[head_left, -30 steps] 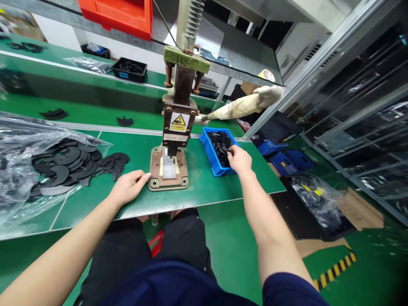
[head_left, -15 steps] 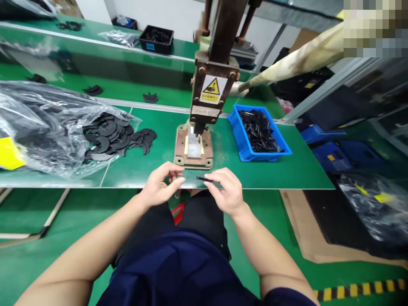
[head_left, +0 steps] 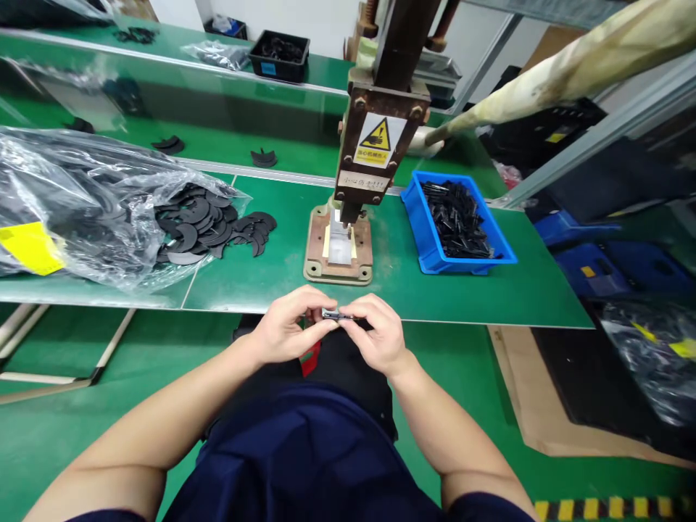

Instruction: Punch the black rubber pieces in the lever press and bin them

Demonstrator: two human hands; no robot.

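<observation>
Both the left hand (head_left: 288, 330) and the right hand (head_left: 378, 335) pinch one small black clip (head_left: 338, 315) at the table (head_left: 272, 268) edge, 6 o'clock of the press (head_left: 348, 217); its base looks unloaded, pressing seemingly undone.

The press (head_left: 380, 138) bears a yellow warning triangle sign (head_left: 379, 135); the small print under it and on the white strip (head_left: 365, 181) below is too blurred to read.

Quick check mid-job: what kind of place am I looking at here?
Most likely a factory assembly bench: a manual press with a hazard label stands on the green worktable, with a blue bin of small black parts and a plastic bag spilling black crescent pieces.
</observation>
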